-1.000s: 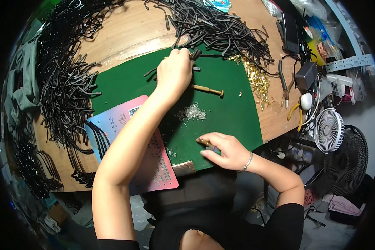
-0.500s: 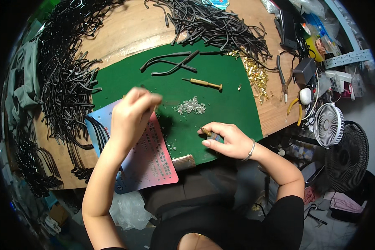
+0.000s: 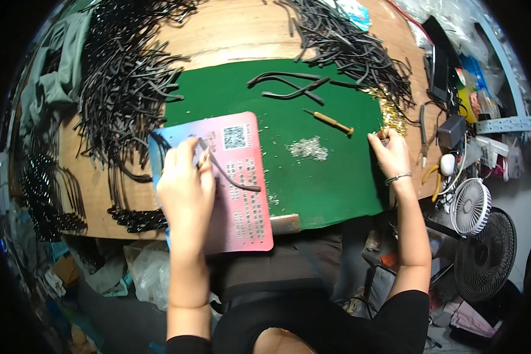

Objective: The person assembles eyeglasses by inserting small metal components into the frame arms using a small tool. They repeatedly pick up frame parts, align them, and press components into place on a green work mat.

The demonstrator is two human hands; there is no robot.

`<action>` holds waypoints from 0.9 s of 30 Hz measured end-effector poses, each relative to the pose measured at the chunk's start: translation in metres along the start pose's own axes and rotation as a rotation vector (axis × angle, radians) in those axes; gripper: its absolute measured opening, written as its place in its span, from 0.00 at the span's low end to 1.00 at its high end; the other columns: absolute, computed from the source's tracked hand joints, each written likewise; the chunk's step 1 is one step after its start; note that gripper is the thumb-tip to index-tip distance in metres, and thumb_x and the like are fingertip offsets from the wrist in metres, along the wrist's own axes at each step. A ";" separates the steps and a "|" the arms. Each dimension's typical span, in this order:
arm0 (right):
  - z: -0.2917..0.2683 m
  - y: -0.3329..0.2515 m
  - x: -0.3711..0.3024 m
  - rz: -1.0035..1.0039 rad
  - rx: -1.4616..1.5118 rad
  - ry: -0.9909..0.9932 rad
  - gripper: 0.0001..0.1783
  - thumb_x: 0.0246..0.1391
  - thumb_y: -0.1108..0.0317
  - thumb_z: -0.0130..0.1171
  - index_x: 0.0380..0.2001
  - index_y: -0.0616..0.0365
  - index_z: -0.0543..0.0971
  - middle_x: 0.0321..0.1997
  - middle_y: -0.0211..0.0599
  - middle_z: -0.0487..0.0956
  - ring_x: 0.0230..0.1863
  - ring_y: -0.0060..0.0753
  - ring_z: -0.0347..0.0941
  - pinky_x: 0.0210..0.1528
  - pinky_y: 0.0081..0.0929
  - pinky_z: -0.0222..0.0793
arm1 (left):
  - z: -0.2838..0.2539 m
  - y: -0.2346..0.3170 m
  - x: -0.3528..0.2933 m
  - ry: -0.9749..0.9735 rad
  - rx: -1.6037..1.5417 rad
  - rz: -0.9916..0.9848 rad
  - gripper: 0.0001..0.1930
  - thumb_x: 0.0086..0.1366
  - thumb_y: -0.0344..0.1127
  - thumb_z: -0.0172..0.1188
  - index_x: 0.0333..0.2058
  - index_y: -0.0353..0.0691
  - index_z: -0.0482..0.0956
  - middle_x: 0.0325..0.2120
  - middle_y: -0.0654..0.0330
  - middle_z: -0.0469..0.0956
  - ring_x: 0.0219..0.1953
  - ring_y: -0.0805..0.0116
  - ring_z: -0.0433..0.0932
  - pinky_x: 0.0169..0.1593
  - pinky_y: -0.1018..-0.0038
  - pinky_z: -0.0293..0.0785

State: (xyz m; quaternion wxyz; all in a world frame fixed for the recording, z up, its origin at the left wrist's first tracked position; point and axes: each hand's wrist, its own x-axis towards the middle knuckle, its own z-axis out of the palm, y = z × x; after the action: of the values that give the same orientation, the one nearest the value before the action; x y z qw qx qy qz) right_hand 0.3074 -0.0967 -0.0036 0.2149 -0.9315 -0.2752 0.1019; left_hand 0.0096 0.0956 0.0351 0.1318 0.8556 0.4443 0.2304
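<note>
My left hand [image 3: 186, 186] is closed on a black glasses temple [image 3: 231, 178], which slants down over the blue-and-pink printed mat. At the right edge of the green mat [image 3: 218, 88], my right hand [image 3: 393, 156] has its fingertips pinched beside the pile of small gold-coloured parts [image 3: 394, 118]. Something small and brownish-gold shows at those fingertips, too small to name. Between the hands lies a heap of tiny silvery screws [image 3: 308, 148]. A brass screwdriver [image 3: 330, 121] rests beyond the heap, with several loose dark temples [image 3: 289, 85] farther back.
The printed mat [image 3: 242, 227] overlaps the green one at front left. Black temples [image 3: 124, 88] are piled at left, more [image 3: 360, 53] at far right. Pliers [image 3: 422, 135], yellow-handled cutters [image 3: 432, 176], a white fan [image 3: 471, 206] and a black fan [image 3: 485, 253] are on the right.
My left hand has come down over the printed mat, and a temple now shows in it. My right hand has gone right and away from me to the gold parts. The whole view has shifted.
</note>
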 end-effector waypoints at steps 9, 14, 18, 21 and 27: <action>-0.001 -0.014 0.002 0.003 0.272 -0.211 0.12 0.46 0.64 0.62 0.25 0.63 0.74 0.17 0.30 0.73 0.18 0.18 0.66 0.21 0.22 0.62 | 0.041 -0.006 0.007 -0.012 0.130 -0.167 0.17 0.57 0.27 0.56 0.44 0.32 0.65 0.35 0.43 0.73 0.33 0.44 0.77 0.36 0.58 0.73; -0.012 -0.015 0.000 0.040 0.349 -0.261 0.11 0.48 0.65 0.61 0.26 0.61 0.74 0.16 0.26 0.71 0.16 0.16 0.64 0.19 0.18 0.60 | 0.036 0.001 0.021 -0.092 -0.112 -0.094 0.12 0.61 0.30 0.55 0.42 0.31 0.72 0.33 0.47 0.76 0.35 0.56 0.77 0.40 0.67 0.72; -0.042 -0.034 -0.031 0.102 0.609 -0.373 0.09 0.48 0.67 0.61 0.27 0.60 0.74 0.19 0.24 0.72 0.16 0.12 0.64 0.17 0.13 0.59 | -0.009 0.025 0.020 -0.104 -0.462 0.098 0.07 0.64 0.29 0.51 0.34 0.31 0.74 0.25 0.60 0.73 0.29 0.73 0.73 0.34 0.79 0.68; -0.053 -0.069 -0.064 0.075 0.697 -0.618 0.08 0.48 0.67 0.62 0.27 0.60 0.77 0.22 0.25 0.74 0.19 0.12 0.66 0.19 0.13 0.61 | -0.040 0.035 -0.007 -0.457 -0.844 -0.114 0.04 0.63 0.27 0.51 0.32 0.33 0.72 0.22 0.62 0.71 0.24 0.78 0.71 0.29 0.81 0.66; -0.021 -0.098 -0.095 -0.431 0.640 -0.832 0.08 0.47 0.68 0.61 0.27 0.62 0.77 0.27 0.38 0.77 0.27 0.26 0.73 0.28 0.24 0.68 | -0.017 0.039 -0.078 -0.899 -1.306 -0.459 0.08 0.68 0.32 0.46 0.42 0.35 0.70 0.23 0.66 0.72 0.19 0.83 0.66 0.24 0.86 0.64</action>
State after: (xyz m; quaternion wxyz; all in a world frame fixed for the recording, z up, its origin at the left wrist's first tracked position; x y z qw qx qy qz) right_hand 0.1890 -0.0831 0.0661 0.3759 -0.6239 -0.4761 0.4927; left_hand -0.0104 0.0099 0.0448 0.8119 0.5050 0.2894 0.0453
